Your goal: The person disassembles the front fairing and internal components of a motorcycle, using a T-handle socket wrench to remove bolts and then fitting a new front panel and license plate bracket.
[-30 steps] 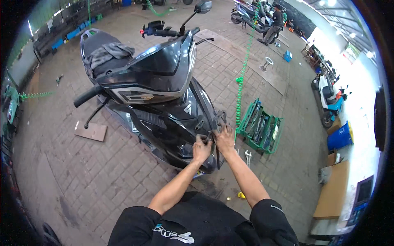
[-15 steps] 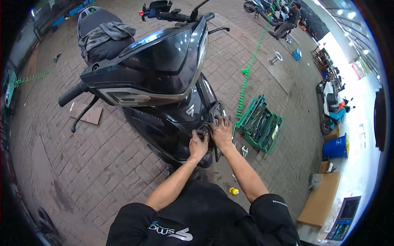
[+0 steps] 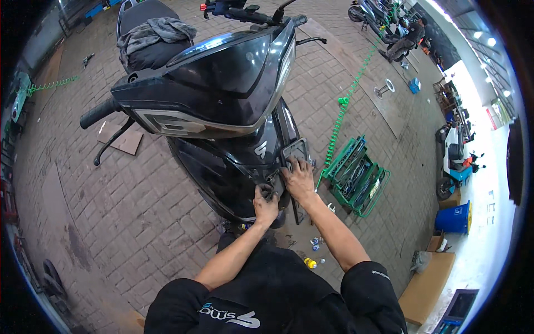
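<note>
A black scooter [image 3: 206, 100] stands in front of me, its front panel facing me. My right hand [image 3: 299, 179] is at the right edge of that panel, its bent fingers gripping the lower part of a dark rectangular plate-like frame [image 3: 296, 149]. Just left of it and lower, my left hand [image 3: 266, 209] is closed against the front panel, thumb and fingers drawn together. Whatever sits between those fingertips is too small to make out. A light emblem [image 3: 260, 149] shows on the panel above both hands.
A green toolbox [image 3: 359, 177] full of tools lies open on the paved floor to the right, beside a coiled green hose [image 3: 336, 128]. A yellow bottle [image 3: 310, 263] is near my body. Cardboard [image 3: 121, 139] lies at left; a person [image 3: 409, 42] sits by scooters far off.
My left hand has moved down and slightly away from my right hand. More of the plate-like frame shows above my right hand. The whole view has shifted a little.
</note>
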Motion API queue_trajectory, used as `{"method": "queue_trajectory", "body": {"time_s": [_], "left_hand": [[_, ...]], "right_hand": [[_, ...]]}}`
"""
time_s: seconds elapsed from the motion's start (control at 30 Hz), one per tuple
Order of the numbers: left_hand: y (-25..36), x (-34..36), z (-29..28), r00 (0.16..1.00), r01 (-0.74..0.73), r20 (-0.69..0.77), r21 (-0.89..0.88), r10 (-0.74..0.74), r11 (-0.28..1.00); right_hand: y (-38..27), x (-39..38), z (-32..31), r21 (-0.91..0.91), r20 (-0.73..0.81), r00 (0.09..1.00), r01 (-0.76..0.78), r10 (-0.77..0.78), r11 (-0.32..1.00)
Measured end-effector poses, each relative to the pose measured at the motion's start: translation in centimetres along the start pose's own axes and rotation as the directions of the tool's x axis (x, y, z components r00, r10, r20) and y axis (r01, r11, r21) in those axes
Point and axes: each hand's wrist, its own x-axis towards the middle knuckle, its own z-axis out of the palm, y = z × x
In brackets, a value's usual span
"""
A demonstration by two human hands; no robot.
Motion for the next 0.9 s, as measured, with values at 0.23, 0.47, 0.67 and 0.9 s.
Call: {"method": "queue_trajectory", "body": {"time_s": [0.23,0.47,0.67,0.9], "left_hand": [[-0.6,-0.2,0.3,0.997,-0.052,-0.060,-0.016,0.051,0.999],[1.6,-0.9,0.1,0.999,-0.006,-0.031,-0.008,0.006,1.000],[3.5,-0.9,-0.5,0.999,-0.018,-0.038,0.006,0.018,1.000],[3.5,-0.5,-0.4,0.999,-0.022,-0.027,-0.030,0.021,0.999]], "right_hand": [[0.4,0.1,-0.5,-0.087,0.054,0.997,0.061,-0.056,0.994],[0.5,-0.3,-0.1,-0.058,0.013,0.999,0.049,-0.048,0.997],[0.5,-0.1,-0.1,-0.044,0.002,1.000,0.030,-0.030,0.999],[0.7,0.2,-0.3,-0.083,0.067,0.995,0.082,-0.076,0.993]]}}
